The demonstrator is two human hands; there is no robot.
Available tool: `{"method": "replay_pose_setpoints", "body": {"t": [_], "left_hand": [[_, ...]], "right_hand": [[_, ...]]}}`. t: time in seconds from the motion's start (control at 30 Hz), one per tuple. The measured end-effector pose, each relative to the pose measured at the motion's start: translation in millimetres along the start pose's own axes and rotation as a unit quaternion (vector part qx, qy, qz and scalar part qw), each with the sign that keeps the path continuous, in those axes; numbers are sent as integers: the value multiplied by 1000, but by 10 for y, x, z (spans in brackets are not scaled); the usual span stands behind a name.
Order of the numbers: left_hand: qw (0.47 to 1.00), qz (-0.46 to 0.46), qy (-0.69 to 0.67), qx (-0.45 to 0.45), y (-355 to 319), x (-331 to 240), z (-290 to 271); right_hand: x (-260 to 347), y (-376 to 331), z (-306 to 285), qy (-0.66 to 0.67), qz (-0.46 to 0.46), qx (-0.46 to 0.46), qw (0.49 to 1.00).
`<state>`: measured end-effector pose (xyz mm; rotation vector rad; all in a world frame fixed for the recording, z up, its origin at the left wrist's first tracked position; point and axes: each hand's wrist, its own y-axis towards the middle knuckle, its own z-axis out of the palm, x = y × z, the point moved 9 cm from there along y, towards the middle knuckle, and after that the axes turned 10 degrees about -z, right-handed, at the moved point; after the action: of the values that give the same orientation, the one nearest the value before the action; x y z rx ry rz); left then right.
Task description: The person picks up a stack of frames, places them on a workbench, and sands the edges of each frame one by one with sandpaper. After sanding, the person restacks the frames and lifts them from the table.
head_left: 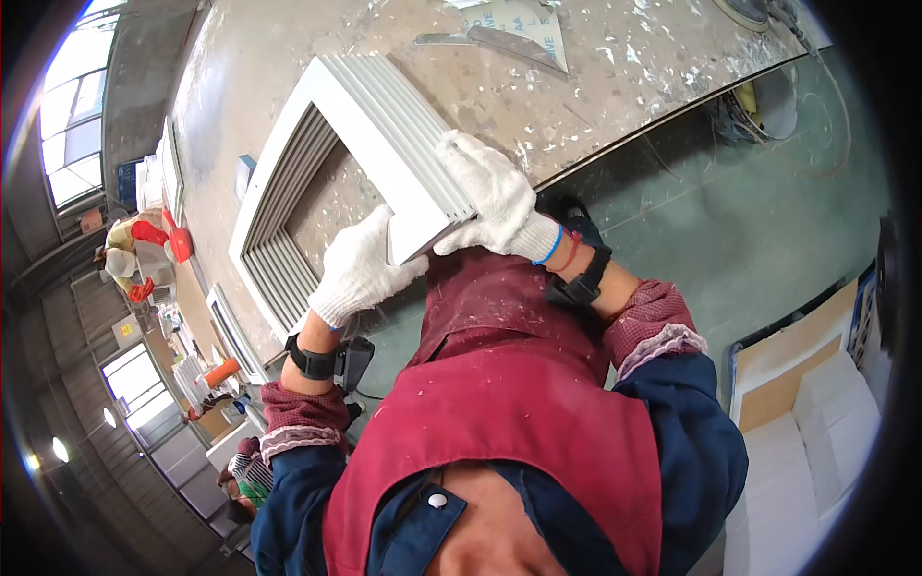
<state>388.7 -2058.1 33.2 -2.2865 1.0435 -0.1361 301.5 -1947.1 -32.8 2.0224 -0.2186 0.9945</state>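
Observation:
A stack of several white rectangular frames (pixel 368 120) rests on the worktable, its near corner by the edge in front of my apron. My left hand (pixel 365 267), in a white knit glove, grips this corner, its thumb up along the top frame and its fingers by the near end. On the other side, my gloved right hand (pixel 497 199) lies along the stacked outer edges, with its thumb bent round the near end. The undersides of the fingers are partly hidden.
The worn worktable (pixel 595 106) carries white flecks, a printed sheet (pixel 540 34) and a thin grey strip (pixel 519 48). A round tool (pixel 744 12) with a cable sits at far right. A carton with white sheets (pixel 816 442) stands right; co-workers (pixel 125 252) are at left.

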Motion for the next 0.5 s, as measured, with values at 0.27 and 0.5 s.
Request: {"method": "replay_pose_setpoints", "body": {"t": [0.27, 0.5], "left_hand": [[994, 27, -104, -26, -130, 459, -136], [912, -318, -45, -257, -710, 3256, -482]], "right_hand": [[-228, 292, -165, 182, 73, 41, 980], [-327, 594, 364, 118, 93, 125, 981]]}}
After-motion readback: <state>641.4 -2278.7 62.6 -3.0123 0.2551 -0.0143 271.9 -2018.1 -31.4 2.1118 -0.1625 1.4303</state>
